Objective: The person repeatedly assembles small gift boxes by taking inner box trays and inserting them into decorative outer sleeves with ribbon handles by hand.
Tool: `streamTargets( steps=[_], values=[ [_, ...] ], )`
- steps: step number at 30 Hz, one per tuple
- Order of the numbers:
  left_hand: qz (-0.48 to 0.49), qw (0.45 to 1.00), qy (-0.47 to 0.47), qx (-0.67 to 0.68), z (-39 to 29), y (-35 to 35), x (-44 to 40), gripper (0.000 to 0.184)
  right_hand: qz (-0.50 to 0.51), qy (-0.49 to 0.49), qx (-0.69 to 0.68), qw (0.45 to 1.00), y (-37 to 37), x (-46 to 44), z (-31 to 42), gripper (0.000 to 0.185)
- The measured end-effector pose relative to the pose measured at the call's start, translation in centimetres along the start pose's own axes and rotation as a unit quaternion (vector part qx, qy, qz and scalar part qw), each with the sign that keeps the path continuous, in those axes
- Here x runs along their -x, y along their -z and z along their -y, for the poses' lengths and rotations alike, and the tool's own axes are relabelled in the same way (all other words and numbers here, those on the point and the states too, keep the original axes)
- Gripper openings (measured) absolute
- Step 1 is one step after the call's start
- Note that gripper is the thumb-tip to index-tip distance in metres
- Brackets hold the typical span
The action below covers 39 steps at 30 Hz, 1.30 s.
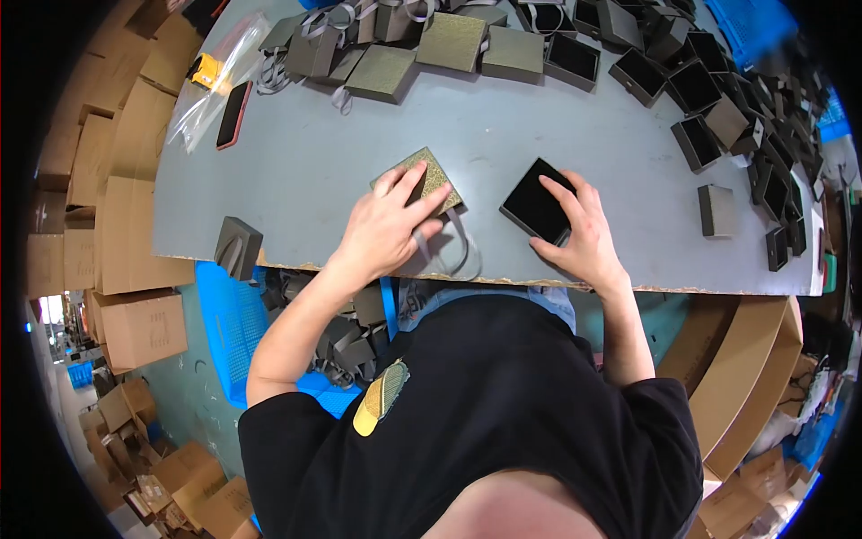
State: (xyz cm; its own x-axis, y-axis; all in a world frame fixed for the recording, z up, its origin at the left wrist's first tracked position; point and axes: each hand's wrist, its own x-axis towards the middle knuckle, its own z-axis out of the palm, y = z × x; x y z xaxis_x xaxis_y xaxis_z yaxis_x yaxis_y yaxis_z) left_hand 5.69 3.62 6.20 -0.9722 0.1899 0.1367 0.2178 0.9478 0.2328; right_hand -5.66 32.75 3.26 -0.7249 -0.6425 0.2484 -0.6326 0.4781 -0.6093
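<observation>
My left hand (pixel 386 220) lies over a small square box lid (pixel 435 166) with a speckled gold top, fingers spread across it and the thumb by its near side. A loop of grey ribbon (pixel 467 247) hangs from the lid toward the table's front edge. To the right, my right hand (pixel 584 225) grips an open box base (pixel 534 202) with a black inside. Its thumb is at the near edge and its fingertips reach over the far right side. The lid and base lie apart on the grey table.
Gold-topped boxes (pixel 449 43) with ribbons line the table's back. Many open black box parts (pixel 693 87) crowd the right. A phone (pixel 233 115), plastic bag (pixel 202 103) and dark box (pixel 238 247) are at left. A blue crate (pixel 224 314) with boxes stands below the edge.
</observation>
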Motion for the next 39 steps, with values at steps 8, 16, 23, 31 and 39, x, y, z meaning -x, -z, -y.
streamTargets(
  steps=[8,16,23,31,39],
  values=[
    [-0.229,0.910,0.224,0.264,4.8,-7.1,-3.4,0.034,-0.051,0.005,-0.060,0.997,-0.3,0.2,0.8,0.095],
    [-0.175,0.825,0.318,0.433,3.5,-5.2,-3.6,0.046,0.019,0.055,-0.044,0.997,-4.8,-1.0,4.0,0.093],
    [-0.185,0.863,0.304,0.357,3.2,-5.7,-3.5,0.038,0.053,0.085,-0.076,0.992,-4.6,-1.7,4.4,0.085],
    [-0.108,0.930,0.167,0.309,-1.4,-4.0,-1.1,0.045,-0.110,0.018,-0.304,0.946,-8.5,-1.7,3.9,0.069],
    [0.072,0.991,0.076,0.086,-4.6,-0.9,0.7,0.103,0.022,-0.065,-0.596,0.800,-7.9,-2.2,3.2,0.066]
  ],
)
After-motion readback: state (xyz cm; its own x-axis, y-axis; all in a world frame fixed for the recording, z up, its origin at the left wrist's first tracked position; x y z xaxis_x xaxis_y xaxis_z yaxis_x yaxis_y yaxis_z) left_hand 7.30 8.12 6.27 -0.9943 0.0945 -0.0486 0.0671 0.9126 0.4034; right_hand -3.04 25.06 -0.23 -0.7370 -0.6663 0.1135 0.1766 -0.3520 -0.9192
